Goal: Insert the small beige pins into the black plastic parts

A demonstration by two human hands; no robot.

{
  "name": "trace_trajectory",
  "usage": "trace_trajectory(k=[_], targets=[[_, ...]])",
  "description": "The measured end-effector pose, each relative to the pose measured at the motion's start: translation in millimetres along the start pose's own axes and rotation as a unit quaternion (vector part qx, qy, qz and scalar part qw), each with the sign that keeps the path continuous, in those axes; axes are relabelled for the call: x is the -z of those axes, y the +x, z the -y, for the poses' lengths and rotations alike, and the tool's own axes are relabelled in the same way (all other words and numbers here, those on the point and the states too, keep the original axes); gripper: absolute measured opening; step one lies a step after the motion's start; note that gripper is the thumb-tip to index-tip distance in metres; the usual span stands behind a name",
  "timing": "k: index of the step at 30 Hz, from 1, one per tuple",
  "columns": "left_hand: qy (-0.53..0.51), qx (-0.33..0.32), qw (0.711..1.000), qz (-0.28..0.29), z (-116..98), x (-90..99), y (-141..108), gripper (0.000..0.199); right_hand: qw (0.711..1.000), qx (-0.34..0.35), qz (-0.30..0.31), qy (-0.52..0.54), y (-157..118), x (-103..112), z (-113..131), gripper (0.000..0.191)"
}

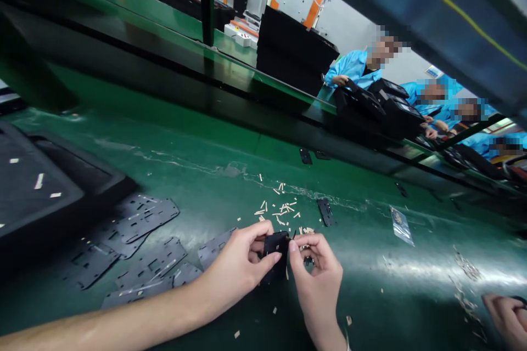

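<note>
Head view, logged left to right across the green tabletop (193, 137):

1. Left of the hands (278, 269): a black tray (45, 192) bearing pale slivers (39, 181), and beside it a loose, overlapping spread of dark perforated plates (148, 255).
2. Left hand (239, 266): thumb and fingers closed on a small black plastic part (275, 255), holding it from the left.
3. Part position: between the hands, its long axis running roughly away from the person, slightly tilted. The left hand is nearer, in contact along its left side.
4. Right hand (317, 279): fingers curled, tips at the part's right edge. Whether it grips cannot be determined. The hands are close together, not clasped.
5. Beyond the hands: more pale slivers (280, 209), scattered, and a narrow black plate (326, 212).
6. Right of the hands: a clear plastic bag (401, 226), then another person's hand (504, 321) at the lower edge.
7. Far beyond the hands: stacked black cases (294, 49) and co-workers in blue smocks (354, 68).
</note>
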State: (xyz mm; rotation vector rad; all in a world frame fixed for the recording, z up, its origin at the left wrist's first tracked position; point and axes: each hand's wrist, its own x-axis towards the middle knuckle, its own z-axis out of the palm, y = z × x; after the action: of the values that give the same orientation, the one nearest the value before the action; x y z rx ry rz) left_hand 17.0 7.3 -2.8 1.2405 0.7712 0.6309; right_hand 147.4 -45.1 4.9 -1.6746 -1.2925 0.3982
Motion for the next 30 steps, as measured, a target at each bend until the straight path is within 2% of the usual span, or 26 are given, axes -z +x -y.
trace_trajectory(k=[11, 30], targets=[[0.055, -0.015, 0.998, 0.002, 1.9, 1.3, -2.4, 0.014, 0.995, -0.066, 0.048, 0.064, 3.2, 0.9, -3.8, 0.01], [0.034, 0.005, 0.999, 0.016, -4.2, 1.7, -4.0, 0.013, 0.986, -0.103, 0.061, 0.114, 3.0, 4.6, -4.7, 0.01]])
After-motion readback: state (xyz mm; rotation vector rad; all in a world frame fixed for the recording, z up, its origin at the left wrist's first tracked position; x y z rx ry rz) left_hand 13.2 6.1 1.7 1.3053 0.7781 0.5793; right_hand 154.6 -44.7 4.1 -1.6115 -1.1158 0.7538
